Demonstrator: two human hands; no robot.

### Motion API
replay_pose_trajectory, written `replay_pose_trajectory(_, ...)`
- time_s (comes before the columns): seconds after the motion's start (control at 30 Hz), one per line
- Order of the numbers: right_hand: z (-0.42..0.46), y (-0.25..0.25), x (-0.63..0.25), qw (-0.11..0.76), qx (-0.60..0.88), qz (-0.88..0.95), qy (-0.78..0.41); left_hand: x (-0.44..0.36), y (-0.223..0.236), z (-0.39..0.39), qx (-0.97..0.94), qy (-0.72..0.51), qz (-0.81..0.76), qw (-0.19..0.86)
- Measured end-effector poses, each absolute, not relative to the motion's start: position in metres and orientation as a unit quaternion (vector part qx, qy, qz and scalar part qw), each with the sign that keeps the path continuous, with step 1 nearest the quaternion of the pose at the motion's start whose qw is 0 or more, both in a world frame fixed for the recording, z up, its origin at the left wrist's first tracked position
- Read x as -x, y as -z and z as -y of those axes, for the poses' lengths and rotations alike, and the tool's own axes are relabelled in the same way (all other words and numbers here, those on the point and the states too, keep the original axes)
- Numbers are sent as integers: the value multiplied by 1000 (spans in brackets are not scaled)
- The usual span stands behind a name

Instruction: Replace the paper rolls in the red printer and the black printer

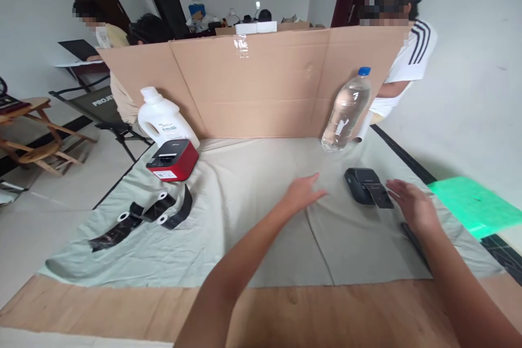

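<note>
My left hand (302, 194) hovers over the cloth with its fingers apart and nothing in them. To its right sits a small black portable printer (362, 185), with a black strip (380, 196) sticking out of its front. My right hand (415, 207) is beside that strip, fingers stretched out; whether they touch it I cannot tell. Partly hidden by my right forearm, a dark narrow object (412, 240) lies on the cloth. Toward the left are a red and black printer (174, 161) and several black paper rolls (161, 205), partly unrolled.
A greenish cloth (253, 228) covers most of the wooden table (293, 310). Behind stands a cardboard screen (261, 87), with a white jug (165, 119) and a water bottle (346, 109) before it. A green stool (477, 204) is at the right. People sit beyond the screen.
</note>
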State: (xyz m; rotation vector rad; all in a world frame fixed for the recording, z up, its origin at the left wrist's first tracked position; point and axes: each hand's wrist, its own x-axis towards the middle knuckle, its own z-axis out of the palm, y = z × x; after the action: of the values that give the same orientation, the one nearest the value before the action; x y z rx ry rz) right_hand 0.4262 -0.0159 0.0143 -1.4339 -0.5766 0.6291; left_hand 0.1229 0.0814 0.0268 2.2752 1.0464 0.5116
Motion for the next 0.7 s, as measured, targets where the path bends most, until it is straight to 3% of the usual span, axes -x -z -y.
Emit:
replay_pose_trajectory(0.17, -15, -4, -432, 609, 659, 206, -391, -223, 5, -87, -895, -98, -309, 306)
replay_pose_trajectory(0.33, -9, 11, -419, 642, 626, 211, -388, -236, 23, -89, -914, -117, -285, 262)
replay_pose_trajectory(0.5, -13, -1, -364, 677, 573, 264, -379, -181, 12, -90, -916, -163, -286, 230)
replay_pose_trajectory(0.7, -6, -3, -242, 631, 504, 389, -443, -31, -11, -66, -909, -180, -326, 185)
